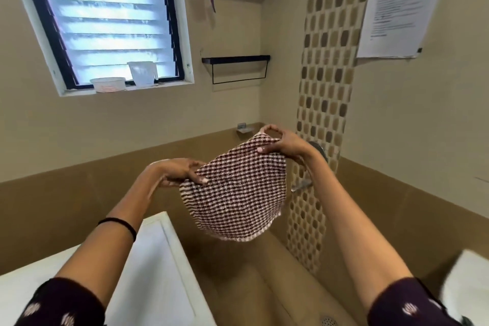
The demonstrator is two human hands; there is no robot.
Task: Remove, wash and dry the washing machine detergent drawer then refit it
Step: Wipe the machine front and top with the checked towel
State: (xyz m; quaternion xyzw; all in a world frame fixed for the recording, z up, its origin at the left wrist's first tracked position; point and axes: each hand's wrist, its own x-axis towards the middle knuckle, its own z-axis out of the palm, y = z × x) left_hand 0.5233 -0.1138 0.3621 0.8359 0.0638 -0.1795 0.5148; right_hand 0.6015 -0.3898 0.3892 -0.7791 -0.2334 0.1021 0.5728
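We hold a brown-and-white checked cloth (238, 193) up in the air. Our left hand (182, 173) pinches its left edge. Our right hand (280, 144), higher and farther out, grips its top corner. The cloth hangs spread between and below both hands. Under the left forearm lies a white flat-topped appliance (158, 259). Just behind the right hand runs a strip of brown mosaic tiles (325, 87).

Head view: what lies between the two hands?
In the head view, a checked cloth hangs between them: left hand pinches one corner, right hand the other.
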